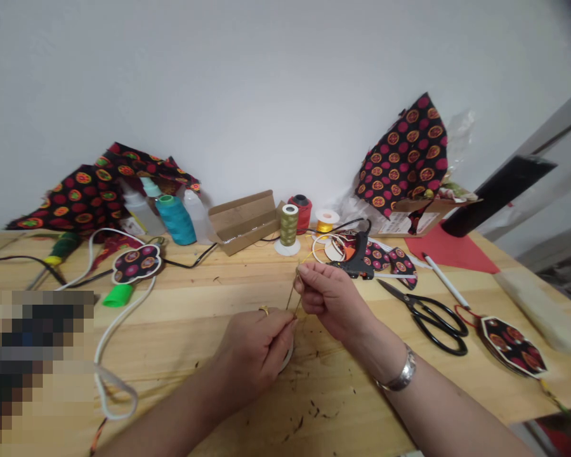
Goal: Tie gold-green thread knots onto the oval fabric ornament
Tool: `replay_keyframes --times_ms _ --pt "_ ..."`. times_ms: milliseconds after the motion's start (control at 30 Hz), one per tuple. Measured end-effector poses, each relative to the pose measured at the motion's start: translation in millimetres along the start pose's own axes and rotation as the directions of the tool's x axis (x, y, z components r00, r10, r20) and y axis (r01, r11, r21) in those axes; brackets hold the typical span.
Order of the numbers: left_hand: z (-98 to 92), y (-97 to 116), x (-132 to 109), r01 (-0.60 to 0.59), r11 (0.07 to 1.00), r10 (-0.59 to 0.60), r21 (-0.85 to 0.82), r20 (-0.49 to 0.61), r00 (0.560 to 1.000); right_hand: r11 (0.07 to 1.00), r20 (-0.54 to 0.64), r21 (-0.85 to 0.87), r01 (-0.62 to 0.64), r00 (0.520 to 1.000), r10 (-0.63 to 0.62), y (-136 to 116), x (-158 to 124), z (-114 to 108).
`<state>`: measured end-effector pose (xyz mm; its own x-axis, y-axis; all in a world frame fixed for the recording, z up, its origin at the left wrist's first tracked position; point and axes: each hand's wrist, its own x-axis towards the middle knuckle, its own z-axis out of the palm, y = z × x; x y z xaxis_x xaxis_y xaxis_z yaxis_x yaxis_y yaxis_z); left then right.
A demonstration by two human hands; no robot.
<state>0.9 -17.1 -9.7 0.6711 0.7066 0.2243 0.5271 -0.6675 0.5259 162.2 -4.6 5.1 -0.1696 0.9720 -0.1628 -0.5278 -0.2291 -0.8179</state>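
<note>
The right hand (pixel 330 292) has its thumb and index finger pressed together on the upper end of a thin, dark brown, doubled cord (pixel 290 296), the other fingers curled into the palm. The fingers of the left hand (pixel 254 349) are closed together on the same cord lower down, so it runs short and slanting between the two hands, above the middle of the desk (pixel 209 298). A white, curved rim (pixel 288 358) shows beneath the left hand, mostly hidden.

The desk is pale, grained wood, sprinkled with small dark scraps (pixel 301 422) near the hands, and it meets a plain grey-white wall (pixel 219 95). Along the back stand a teal cone of thread (pixel 177 221), an open brown cardboard box (pixel 242 225) and an olive-green spool of thread (pixel 289 227). A black glue gun (pixel 360 257) lies just beyond the right hand; black-handled metal scissors (pixel 438 320) lie to its right, near an octagonal, fruit-patterned fabric piece (pixel 514 346) edged in white.

Both forearms reach in from the near edge. The left hand is lower, its back turned up, with a gold-coloured ring (pixel 264 310); the right is raised, a silver-coloured bracelet (pixel 402 371) at its wrist.
</note>
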Motion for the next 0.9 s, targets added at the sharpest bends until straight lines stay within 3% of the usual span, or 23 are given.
replay_keyframes --times_ms 267,300,367,433,500,567,600,700,900 --pt "-1.8 6.1 -2.5 -0.031 0.998 0.033 -0.058 0.040 0.999 1.000 -0.011 -0.009 0.006 1.000 -0.006 -1.0 0.5 1.4" --pt "-3.0 7.4 -3.0 -0.032 0.996 0.034 -0.085 0.024 0.999 1.000 -0.015 -0.018 0.012 1.000 -0.012 -0.8 0.7 1.5" --pt "-6.2 9.3 -2.9 -0.005 0.986 -0.015 -0.164 -0.124 0.992 0.999 -0.018 -0.041 0.030 0.999 -0.030 -0.2 1.0 1.6" --pt "-9.9 9.4 -0.7 0.046 0.964 -0.130 -0.262 -0.312 0.941 0.996 -0.016 -0.076 0.046 0.999 -0.047 0.4 1.1 1.9" --pt "-12.8 7.2 3.5 0.113 0.920 -0.286 -0.376 -0.445 0.848 0.992 -0.017 -0.114 0.057 0.998 -0.059 1.0 0.8 2.6" --pt "-13.7 2.7 8.2 0.174 0.835 -0.458 -0.523 -0.483 0.747 0.988 -0.014 -0.142 0.058 0.998 -0.061 1.3 0.3 3.7" --pt "-13.2 -0.1 10.1 0.195 0.768 -0.536 -0.610 -0.446 0.717 0.987 -0.006 -0.149 0.059 0.998 -0.061 1.3 0.0 4.2" --pt "-9.8 -7.2 12.4 0.181 0.527 -0.627 -0.830 -0.237 0.742 0.984 0.025 -0.165 0.061 0.998 -0.057 1.0 -0.7 5.4" --pt "-9.6 -1.4 9.4 0.215 0.534 -0.566 -0.818 -0.156 0.809 0.936 -0.002 -0.337 0.100 0.994 -0.107 0.7 -3.3 9.0"
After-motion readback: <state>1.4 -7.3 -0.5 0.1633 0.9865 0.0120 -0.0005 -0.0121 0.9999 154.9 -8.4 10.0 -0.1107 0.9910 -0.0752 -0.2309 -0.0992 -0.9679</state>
